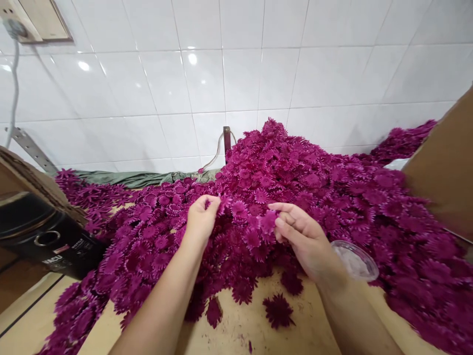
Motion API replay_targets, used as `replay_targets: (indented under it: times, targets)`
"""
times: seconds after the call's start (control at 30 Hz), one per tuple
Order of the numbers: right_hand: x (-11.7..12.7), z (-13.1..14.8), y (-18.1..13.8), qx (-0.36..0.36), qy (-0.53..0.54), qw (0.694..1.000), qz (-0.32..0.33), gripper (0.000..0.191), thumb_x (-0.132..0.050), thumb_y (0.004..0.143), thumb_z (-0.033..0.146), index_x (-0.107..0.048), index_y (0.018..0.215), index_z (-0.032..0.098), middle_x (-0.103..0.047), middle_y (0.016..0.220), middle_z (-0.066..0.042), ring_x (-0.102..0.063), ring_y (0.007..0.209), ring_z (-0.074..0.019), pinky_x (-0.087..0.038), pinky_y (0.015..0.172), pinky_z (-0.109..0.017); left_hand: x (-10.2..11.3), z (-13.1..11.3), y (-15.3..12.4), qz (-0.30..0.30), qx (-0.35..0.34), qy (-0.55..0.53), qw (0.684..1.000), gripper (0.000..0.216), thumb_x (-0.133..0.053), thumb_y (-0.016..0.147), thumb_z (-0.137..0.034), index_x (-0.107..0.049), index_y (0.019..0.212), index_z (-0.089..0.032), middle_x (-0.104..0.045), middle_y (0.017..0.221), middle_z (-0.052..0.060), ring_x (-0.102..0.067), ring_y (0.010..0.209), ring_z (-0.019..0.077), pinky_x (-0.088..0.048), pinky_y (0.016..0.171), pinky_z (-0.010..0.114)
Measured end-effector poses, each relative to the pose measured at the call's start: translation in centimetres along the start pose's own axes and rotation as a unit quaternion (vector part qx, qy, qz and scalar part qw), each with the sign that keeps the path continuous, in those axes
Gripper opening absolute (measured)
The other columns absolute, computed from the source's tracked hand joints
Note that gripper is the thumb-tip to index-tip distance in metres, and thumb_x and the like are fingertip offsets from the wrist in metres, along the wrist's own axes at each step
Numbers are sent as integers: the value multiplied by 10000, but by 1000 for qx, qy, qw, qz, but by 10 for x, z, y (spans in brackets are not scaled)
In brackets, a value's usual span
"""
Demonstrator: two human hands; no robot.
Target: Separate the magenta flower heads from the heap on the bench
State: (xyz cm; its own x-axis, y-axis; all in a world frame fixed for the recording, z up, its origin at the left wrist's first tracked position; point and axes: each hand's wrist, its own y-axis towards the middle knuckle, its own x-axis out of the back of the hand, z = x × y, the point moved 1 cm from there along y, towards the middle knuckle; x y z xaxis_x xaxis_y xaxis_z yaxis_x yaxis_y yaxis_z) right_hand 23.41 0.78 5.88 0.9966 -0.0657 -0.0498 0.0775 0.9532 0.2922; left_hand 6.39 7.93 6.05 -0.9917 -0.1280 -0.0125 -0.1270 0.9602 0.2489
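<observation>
A wide heap of magenta daisy-like flower heads spreads over the tabletop in front of me. My left hand is closed, thumb and forefinger pinching the edge of one flower head above the heap. To its right, my right hand grips another flower head between thumb and fingers. Its lower fingers are curled and partly hidden. Beside the right wrist lies a round clear plastic container with something whitish in it. A loose flower head rests on the bare wood between my forearms.
A black canister stands at the left by a cardboard box. Another cardboard panel rises at the right. White tiled wall closes off the back, with green cloth along its foot. A cable hangs at upper left.
</observation>
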Motion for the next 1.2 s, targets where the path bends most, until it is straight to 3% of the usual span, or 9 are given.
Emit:
replay_targets:
  times: [0.13,0.3,0.47,0.6,0.77,0.87,1.0,1.1,1.2]
  targets:
    - [11,-2,11,-27,-90,994,-64,350,-571,699,286,-529,1027,173,-487,630,30,-476,588,-112,-424,616,-270,1,-4,-2,75,14,7,997,118,-621,622,-269,-574,596,-164,-490,511,-66,-417,504,84,-334,553,199]
    - [-9,-8,21,10,-180,981,-68,501,-598,672,321,-503,1154,223,-535,1019,-68,-528,833,-161,-442,740,-318,-15,-7,-13,144,40,15,989,136,-632,632,-268,-626,719,-164,-585,657,-25,-503,634,115,-375,645,219]
    - [-24,-16,29,-19,-58,998,10,208,-589,664,301,-574,821,165,-578,643,0,-513,554,-108,-434,570,-266,-14,-7,-18,215,53,-44,974,270,-653,628,-252,-627,887,-177,-637,913,32,-557,820,157,-396,767,261]
    - [-15,-22,39,-66,5,996,-64,203,-608,634,343,-501,632,170,-503,470,51,-428,421,-71,-369,467,-224,-5,-9,-20,253,64,-36,965,362,-651,649,-263,-601,997,-175,-603,1027,60,-547,838,153,-397,765,255]
    - [-12,-23,38,-75,-12,990,-121,262,-603,655,408,-487,695,176,-559,578,23,-508,513,-89,-399,510,-229,-4,-9,-20,260,81,-47,961,391,-645,659,-297,-587,1025,-174,-595,788,14,-493,619,99,-383,621,221]
    - [-24,-18,31,-95,4,995,-32,319,-655,623,360,-505,836,175,-607,700,1,-560,623,-108,-431,572,-243,-7,-9,-21,242,77,-62,965,380,-662,632,-318,-603,982,-184,-498,597,-49,-391,493,66,-315,509,194]
    - [-37,-10,24,-92,47,990,100,238,-673,592,324,-522,681,163,-584,597,32,-525,548,-88,-417,574,-247,-9,-8,-23,248,92,-94,960,389,-626,661,-364,-589,1002,-182,-391,479,-82,-294,434,58,-228,454,191]
    - [-39,-9,26,-83,75,990,90,225,-673,578,311,-503,619,169,-513,507,69,-454,470,-63,-374,515,-223,-9,-7,-23,263,99,-109,954,417,-613,680,-361,-564,1055,-185,-336,451,-92,-279,435,62,-207,458,192]
    - [-29,-11,37,-81,75,994,16,224,-644,599,338,-491,602,174,-479,489,69,-430,440,-60,-344,466,-210,-7,-8,-24,259,78,-119,955,418,-621,679,-347,-563,1060,-185,-345,482,-86,-282,446,58,-199,458,196]
